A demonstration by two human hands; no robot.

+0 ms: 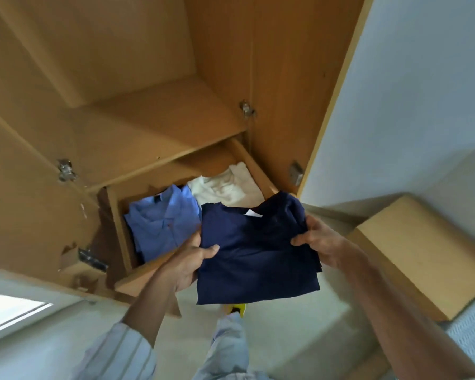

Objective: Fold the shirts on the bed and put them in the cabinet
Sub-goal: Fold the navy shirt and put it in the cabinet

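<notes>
I hold a folded navy blue shirt (255, 250) flat between both hands, above the front right part of an open wooden drawer (137, 278) in the cabinet (154, 127). My left hand (192, 259) grips its left edge, thumb on top. Gripping the right edge is my right hand (321, 239), also thumb on top. Inside the drawer lie a folded light blue shirt (162, 220) on the left and a folded cream shirt (225, 187) at the back right. A white label shows at the navy shirt's collar.
The cabinet doors stand open on both sides, with metal hinges (66, 170) on the left door. A wooden box-like corner (417, 250) juts out at the right by the white wall (422, 105). My legs and a yellow slipper (237, 308) are below on the pale floor.
</notes>
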